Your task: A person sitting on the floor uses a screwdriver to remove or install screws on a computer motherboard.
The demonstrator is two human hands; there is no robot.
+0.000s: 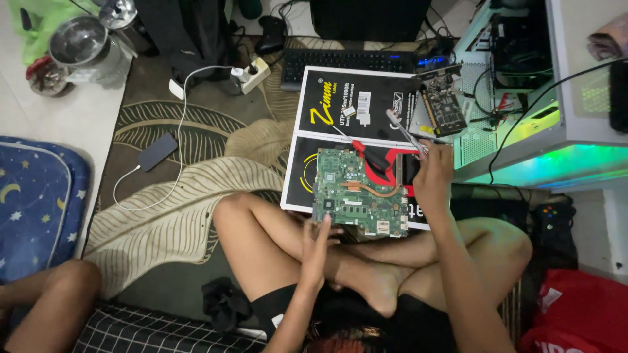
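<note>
Left hand point(318, 247): loosely open, steadying green motherboard point(360, 191) at near edge of black box point(356, 104).
Right hand point(432, 175): closed around tweezers point(407, 133).
Risk: probably slipping, scratching traces.

A leaf-patterned rug point(196, 150) carries a black box point(353, 111), phone point(157, 151) and keyboard point(347, 62).

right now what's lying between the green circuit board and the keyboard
In the head view, a red-handled screwdriver lies on the black printed box between the green circuit board and the keyboard.
</note>
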